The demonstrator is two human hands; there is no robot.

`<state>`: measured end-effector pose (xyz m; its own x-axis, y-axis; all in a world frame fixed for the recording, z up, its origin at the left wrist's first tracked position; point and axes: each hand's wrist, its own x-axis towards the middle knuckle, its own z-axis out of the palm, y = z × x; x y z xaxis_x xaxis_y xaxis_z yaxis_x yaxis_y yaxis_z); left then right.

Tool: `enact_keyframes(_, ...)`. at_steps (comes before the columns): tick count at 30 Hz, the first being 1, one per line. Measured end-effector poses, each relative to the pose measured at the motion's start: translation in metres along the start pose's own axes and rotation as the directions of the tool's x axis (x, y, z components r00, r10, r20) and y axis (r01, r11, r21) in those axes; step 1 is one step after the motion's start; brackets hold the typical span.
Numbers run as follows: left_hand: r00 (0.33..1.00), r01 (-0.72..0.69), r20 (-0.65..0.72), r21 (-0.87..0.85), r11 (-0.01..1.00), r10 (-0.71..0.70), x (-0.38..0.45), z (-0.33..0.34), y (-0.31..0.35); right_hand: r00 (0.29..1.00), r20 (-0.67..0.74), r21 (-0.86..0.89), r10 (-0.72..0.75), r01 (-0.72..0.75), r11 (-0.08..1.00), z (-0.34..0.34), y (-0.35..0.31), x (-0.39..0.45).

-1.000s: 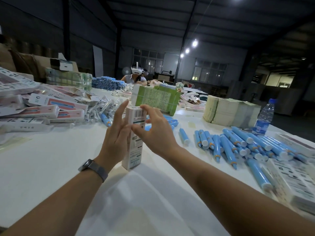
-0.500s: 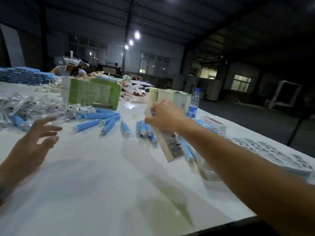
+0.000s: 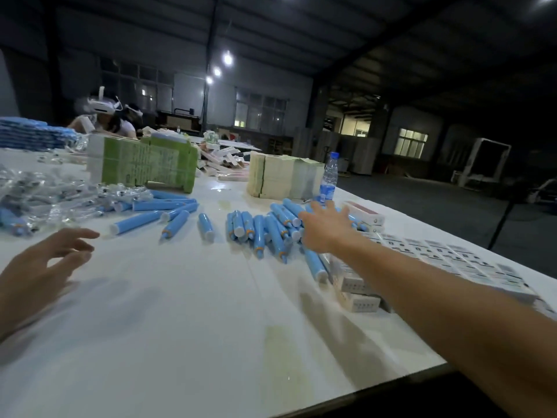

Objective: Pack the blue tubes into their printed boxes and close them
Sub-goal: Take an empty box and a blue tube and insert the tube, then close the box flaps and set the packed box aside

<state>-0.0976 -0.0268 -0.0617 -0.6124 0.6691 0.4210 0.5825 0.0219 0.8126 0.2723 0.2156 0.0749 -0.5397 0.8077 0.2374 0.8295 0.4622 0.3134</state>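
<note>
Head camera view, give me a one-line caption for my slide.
Open right hand reaches over loose blue tubes on the white table; left hand empty.

Bare table [image 3: 187, 312] lies open in front; blue tubes [image 3: 259, 230] and printed boxes [image 3: 355, 292] crowd the right.

Right hand [image 3: 324, 229] hides tubes beneath; left hand [image 3: 45, 260] blurred, wrist cut off at edge.

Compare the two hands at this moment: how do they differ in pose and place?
The right hand reaches far out, fingers spread over the heap of blue tubes; the left hand hangs near the body above bare white table, away from any tube. The right fingers look straighter, the left loosely curled. Both hold nothing.
</note>
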Motion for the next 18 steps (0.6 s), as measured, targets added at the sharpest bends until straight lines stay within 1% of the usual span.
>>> enact_keyframes(2, 0.999, 0.008, -0.036, 0.025, 1.000, -0.008, -0.011, -0.005, 0.023, 0.988, -0.069, 0.213, -0.135, 0.146, 0.966, -0.001, -0.053, 0.003)
enact_keyframes(4, 0.995, 0.008, -0.101, 0.063, 0.998, -0.002, -0.023, -0.006, 0.046, 0.956, -0.106, 0.371, -0.272, 0.292, 0.882, -0.001, -0.113, 0.003)
enact_keyframes(6, 0.988, -0.003, -0.153, 0.061, 0.998, 0.012, -0.029, -0.003, 0.064, 0.909, -0.124, 0.434, -0.397, 0.409, 0.803, 0.000, -0.172, 0.001)
enact_keyframes(8, 0.974, -0.005, -0.225, 0.077, 0.997, 0.023, -0.026, 0.000, 0.064, 0.859, -0.152, 0.461, -0.489, 0.499, 0.734, -0.003, -0.223, -0.001)
enact_keyframes(10, 0.952, 0.019, -0.306, 0.108, 0.994, 0.015, -0.022, 0.000, 0.060, 0.828, -0.186, 0.502, -0.528, 0.542, 0.673, -0.006, -0.266, -0.006)
enact_keyframes(12, 0.927, 0.044, -0.376, 0.147, 0.988, 0.015, -0.019, -0.004, 0.056, 0.814, -0.175, 0.544, -0.554, 0.549, 0.635, -0.002, -0.297, -0.010)
enact_keyframes(15, 0.914, 0.053, -0.404, 0.178, 0.983, 0.024, -0.013, -0.010, 0.049, 0.815, -0.112, 0.554, -0.569, 0.527, 0.645, 0.009, -0.312, -0.004)
enact_keyframes(18, 0.900, 0.162, -0.432, 0.219, 0.962, -0.054, -0.013, -0.028, 0.045, 0.804, -0.133, 0.542, -0.579, 0.548, 0.637, 0.008, -0.316, 0.001)
